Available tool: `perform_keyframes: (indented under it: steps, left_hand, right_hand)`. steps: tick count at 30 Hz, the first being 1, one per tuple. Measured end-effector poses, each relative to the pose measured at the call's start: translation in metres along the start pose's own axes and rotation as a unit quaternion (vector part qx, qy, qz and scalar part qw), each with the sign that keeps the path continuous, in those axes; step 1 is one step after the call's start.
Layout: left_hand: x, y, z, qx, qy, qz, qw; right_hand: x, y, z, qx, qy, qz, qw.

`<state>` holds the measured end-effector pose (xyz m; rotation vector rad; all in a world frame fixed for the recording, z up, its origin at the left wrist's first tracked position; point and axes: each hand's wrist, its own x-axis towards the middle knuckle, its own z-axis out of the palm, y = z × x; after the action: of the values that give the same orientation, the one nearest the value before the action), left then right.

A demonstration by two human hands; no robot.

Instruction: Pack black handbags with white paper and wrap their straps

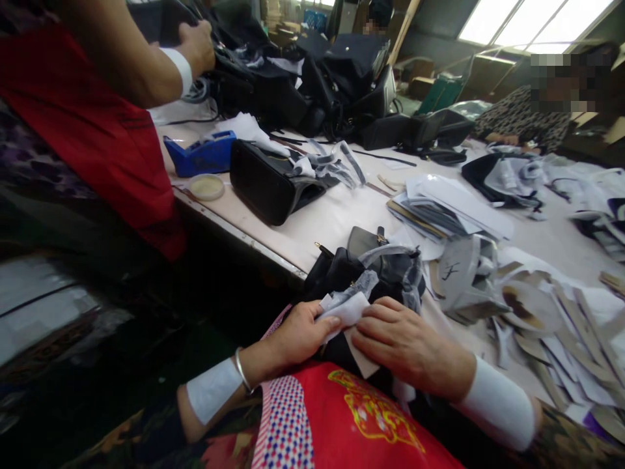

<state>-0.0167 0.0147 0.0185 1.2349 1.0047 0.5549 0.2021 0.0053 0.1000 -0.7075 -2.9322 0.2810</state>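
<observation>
A black handbag lies at the table's near edge, against my red apron. Clear plastic film wraps its handle. My left hand pinches white wrapping paper between thumb and fingers, at the handle's near end. Close by on the right, my right hand has its fingers bent together over the edge of the same paper. Below those fingers a pale card piece sticks out. My palms and the bag's near side are hidden.
Another black handbag stands beyond, beside a blue tape dispenser and a round lid. Card strips and paper sheets cover the right side. Black bags pile up at the back. A co-worker's arm reaches in from the left.
</observation>
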Motion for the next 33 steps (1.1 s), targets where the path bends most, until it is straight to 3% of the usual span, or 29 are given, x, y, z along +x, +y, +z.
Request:
perform_keyframes:
  steps: [6,9,13,18,23,26,30,33]
  left_hand:
    - [-0.003,0.008,0.006,0.106,0.032,0.085,0.990]
    - [-0.005,0.008,0.006,0.106,0.038,0.128,0.985]
    - [-0.008,0.008,0.004,0.100,0.041,0.123,0.987]
    - [-0.008,0.002,0.004,0.065,0.050,0.110,0.991]
    - [-0.002,-0.007,0.009,0.044,0.060,0.104,0.992]
    - [-0.001,-0.007,0.010,0.049,0.064,0.112,0.990]
    - [-0.001,-0.007,0.009,0.084,0.070,0.105,0.988]
    - [-0.003,-0.008,0.008,0.109,0.062,0.100,0.987]
  right_hand:
    - [0.043,0.014,0.017,0.135,0.070,0.113,0.982]
    - [0.051,0.020,0.021,0.210,0.054,0.176,0.960]
    - [0.053,0.015,0.026,0.226,0.075,0.235,0.942]
    - [0.050,0.011,0.035,0.241,0.151,0.252,0.925]
    - [0.052,0.018,0.022,0.280,0.079,0.214,0.933]
    - [0.058,0.019,0.013,0.310,0.073,0.194,0.928]
    - [0.063,0.020,0.013,0.297,0.098,0.216,0.925]
    - [0.061,0.024,0.019,0.258,0.065,0.245,0.932]
